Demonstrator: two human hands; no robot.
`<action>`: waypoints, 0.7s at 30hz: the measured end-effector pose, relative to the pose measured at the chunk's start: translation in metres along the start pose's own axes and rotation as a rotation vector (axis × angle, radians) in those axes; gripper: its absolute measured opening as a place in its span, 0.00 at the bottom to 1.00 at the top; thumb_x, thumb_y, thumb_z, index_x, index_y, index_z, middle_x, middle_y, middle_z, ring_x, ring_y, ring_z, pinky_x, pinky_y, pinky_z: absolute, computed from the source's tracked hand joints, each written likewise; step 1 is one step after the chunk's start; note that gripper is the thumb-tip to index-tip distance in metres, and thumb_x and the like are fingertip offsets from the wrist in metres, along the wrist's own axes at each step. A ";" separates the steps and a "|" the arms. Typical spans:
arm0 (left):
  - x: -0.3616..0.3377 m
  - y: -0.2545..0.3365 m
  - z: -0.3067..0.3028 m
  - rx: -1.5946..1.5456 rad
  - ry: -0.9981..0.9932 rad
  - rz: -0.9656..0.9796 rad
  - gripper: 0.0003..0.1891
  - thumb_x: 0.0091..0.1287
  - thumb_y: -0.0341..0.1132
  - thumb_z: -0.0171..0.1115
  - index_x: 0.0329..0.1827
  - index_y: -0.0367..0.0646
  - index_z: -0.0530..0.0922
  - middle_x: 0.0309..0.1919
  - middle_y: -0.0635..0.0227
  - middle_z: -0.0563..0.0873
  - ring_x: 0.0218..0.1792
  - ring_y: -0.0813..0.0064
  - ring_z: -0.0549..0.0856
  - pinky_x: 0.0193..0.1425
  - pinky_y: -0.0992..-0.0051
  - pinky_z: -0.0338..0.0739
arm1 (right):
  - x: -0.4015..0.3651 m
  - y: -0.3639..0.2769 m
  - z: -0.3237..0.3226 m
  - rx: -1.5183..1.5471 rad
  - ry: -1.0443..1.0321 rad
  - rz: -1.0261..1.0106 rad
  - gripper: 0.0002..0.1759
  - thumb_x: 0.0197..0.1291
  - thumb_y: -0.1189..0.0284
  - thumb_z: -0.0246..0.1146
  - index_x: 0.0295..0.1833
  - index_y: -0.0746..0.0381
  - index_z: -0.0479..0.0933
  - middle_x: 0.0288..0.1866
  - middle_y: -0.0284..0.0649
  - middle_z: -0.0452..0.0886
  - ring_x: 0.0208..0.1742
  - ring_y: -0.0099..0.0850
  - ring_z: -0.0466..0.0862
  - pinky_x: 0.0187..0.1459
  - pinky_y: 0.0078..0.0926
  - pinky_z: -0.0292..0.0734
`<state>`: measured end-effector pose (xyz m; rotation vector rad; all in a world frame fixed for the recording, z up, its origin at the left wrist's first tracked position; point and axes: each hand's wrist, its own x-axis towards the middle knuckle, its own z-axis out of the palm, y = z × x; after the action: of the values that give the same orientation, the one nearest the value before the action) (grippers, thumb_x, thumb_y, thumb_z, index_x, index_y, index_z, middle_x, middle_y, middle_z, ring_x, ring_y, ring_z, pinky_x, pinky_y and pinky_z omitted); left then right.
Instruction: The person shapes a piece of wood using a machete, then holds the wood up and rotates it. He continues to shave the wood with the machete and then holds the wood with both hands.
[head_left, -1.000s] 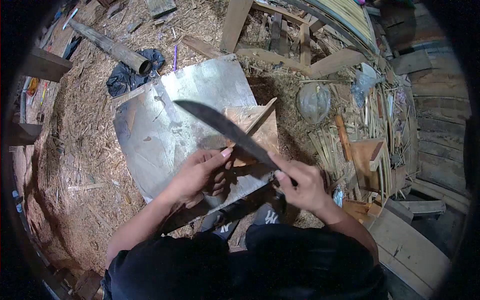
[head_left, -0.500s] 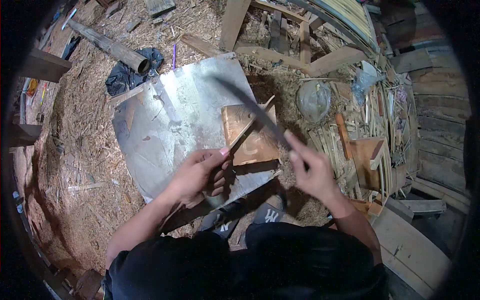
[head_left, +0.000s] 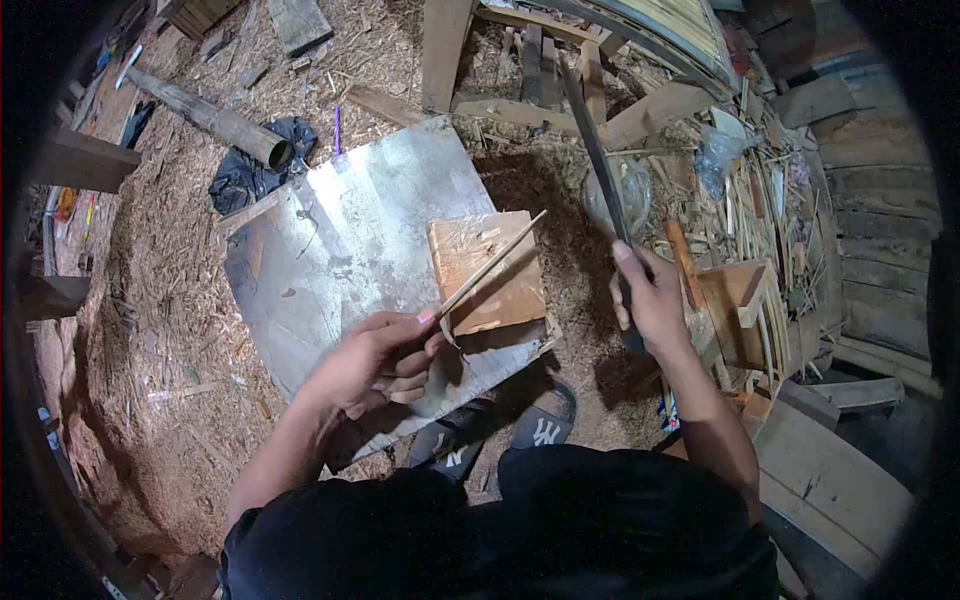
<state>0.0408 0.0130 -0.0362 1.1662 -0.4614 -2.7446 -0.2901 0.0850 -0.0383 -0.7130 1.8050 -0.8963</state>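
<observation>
Stick (head_left: 492, 263) was pinched at 7 o'clock, left hand (head_left: 372, 358) fingers clamped, tip rested on block (head_left: 510, 295) for support | knife (head_left: 598, 150) was gripped shut-fisted by right hand (head_left: 650, 300) at 3 o'clock, blade pointed to 12, clear of the stick | sheet (head_left: 350, 220) was laid underneath as a base

The right hand (head_left: 652, 300) has swung the blade (head_left: 595, 150) up off the stick (head_left: 490, 268), now pointing away.
</observation>
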 end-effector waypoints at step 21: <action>-0.008 0.054 -0.018 0.614 0.232 0.352 0.14 0.77 0.41 0.66 0.46 0.37 0.86 0.25 0.74 0.85 0.16 0.88 0.74 0.17 0.85 0.64 | 0.000 -0.010 0.024 0.313 -0.122 -0.152 0.21 0.67 0.72 0.72 0.61 0.68 0.78 0.27 0.31 0.81 0.24 0.20 0.82 0.27 0.17 0.75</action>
<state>0.0594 -0.0406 -0.0249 1.3320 -1.3883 -2.1842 -0.2668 0.0733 -0.0362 -0.6926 1.4746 -1.1788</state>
